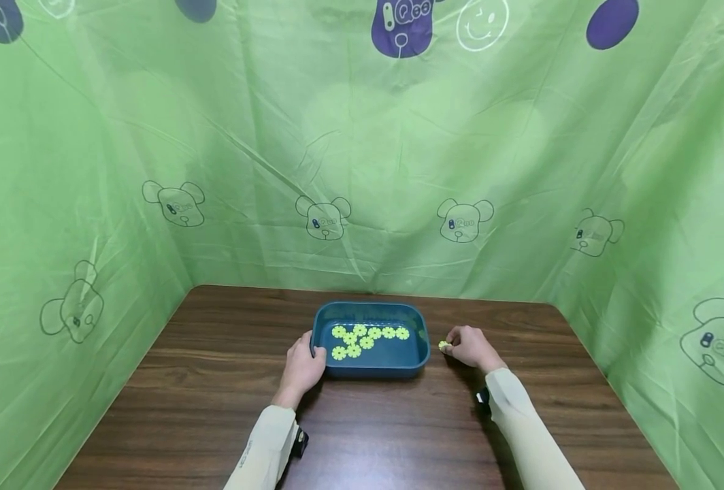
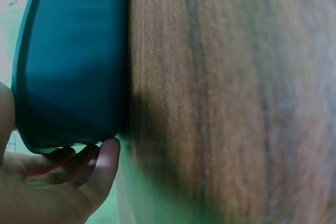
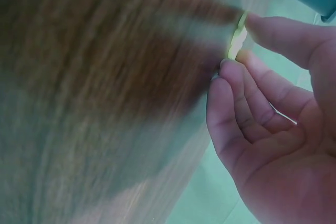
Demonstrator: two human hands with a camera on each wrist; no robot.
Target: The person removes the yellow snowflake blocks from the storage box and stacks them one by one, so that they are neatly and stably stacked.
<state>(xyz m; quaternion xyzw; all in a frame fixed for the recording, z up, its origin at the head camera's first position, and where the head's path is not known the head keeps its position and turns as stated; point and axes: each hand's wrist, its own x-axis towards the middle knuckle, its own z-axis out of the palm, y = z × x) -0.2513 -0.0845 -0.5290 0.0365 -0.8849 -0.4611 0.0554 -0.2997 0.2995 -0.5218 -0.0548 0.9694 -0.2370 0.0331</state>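
A dark blue rectangular tub [image 1: 371, 372] stands on the table. Several yellow-green, flower-shaped discs [image 1: 367, 343] lie flat on its floor, mostly toward its left and back. At the tub's left end my left hand [image 1: 303, 365] grips the rim. In the left wrist view, the fingertips of that hand [image 2: 58, 198] rest against the outside of the tub wall [image 2: 79, 66]. Right of the tub, low over the table, my right hand [image 1: 471, 346] holds one disc [image 1: 443, 346]. The right wrist view shows the hand [image 3: 278, 145] pinching this disc [image 3: 238, 39] edge-on between thumb and fingertips.
The brown wood-grain table [image 1: 215, 381] extends around the tub on all sides. Green printed cloth [image 1: 392, 150] hangs behind the table and along both sides. A small dark device [image 1: 299, 442] sits at the left wrist, another [image 1: 483, 398] at the right.
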